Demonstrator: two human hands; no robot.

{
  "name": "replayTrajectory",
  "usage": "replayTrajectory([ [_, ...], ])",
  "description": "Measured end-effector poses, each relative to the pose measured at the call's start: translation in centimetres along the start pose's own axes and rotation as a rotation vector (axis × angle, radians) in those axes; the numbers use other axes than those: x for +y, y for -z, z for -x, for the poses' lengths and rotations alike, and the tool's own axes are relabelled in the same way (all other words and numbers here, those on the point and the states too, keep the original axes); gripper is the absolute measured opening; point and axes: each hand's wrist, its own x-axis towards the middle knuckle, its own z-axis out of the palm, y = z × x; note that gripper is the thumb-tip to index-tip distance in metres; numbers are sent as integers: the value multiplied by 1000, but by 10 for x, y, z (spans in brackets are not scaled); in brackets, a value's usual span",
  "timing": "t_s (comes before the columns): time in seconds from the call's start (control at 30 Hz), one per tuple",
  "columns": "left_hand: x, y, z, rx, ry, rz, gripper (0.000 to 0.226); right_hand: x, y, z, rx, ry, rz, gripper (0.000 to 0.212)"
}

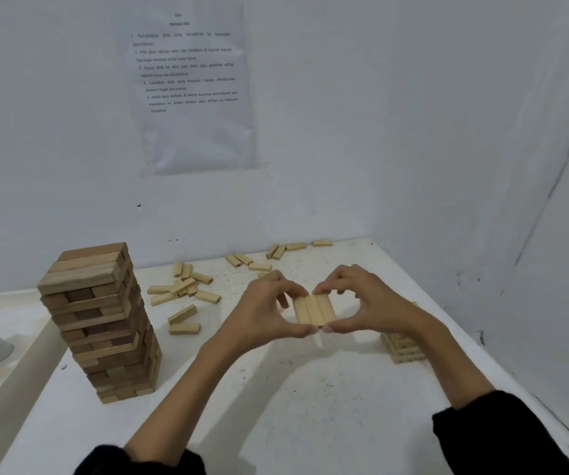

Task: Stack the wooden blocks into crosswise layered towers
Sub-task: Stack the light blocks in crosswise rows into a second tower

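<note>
Fingers (286, 284) pinching three blocks (314, 310), both ends

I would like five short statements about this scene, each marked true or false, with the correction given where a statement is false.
1. The left hand and the right hand together hold three light blocks side by side. True.
2. The dark tower stands at the right of the table. False: the dark tower stands at the left of the table.
3. Many loose blocks lie scattered toward the back of the table. True.
4. The small light tower is higher than the dark tower. False: the small light tower, partly hidden behind the right forearm, is much lower.
5. The printed sheet lies flat on the table. False: the printed sheet hangs on the wall.
</note>
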Motion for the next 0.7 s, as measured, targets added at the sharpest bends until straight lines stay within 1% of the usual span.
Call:
replayTrajectory([
  [0.17, 41, -21, -29, 10, -53, 18, 53, 18, 50, 24, -14, -68, 24, 51],
  [0.33, 68, -55, -52, -18, -58, 50, 54, 44, 82, 44, -64, -166, 36, 53],
  [0.5, 73, -81, -60, -67, -30, 68, 55, 69, 84, 55, -107, -221, 14, 53],
  [0.7, 67, -97, -62, -100, 12, 57, 55, 87, 74, 54, -136, -238, -13, 51],
])
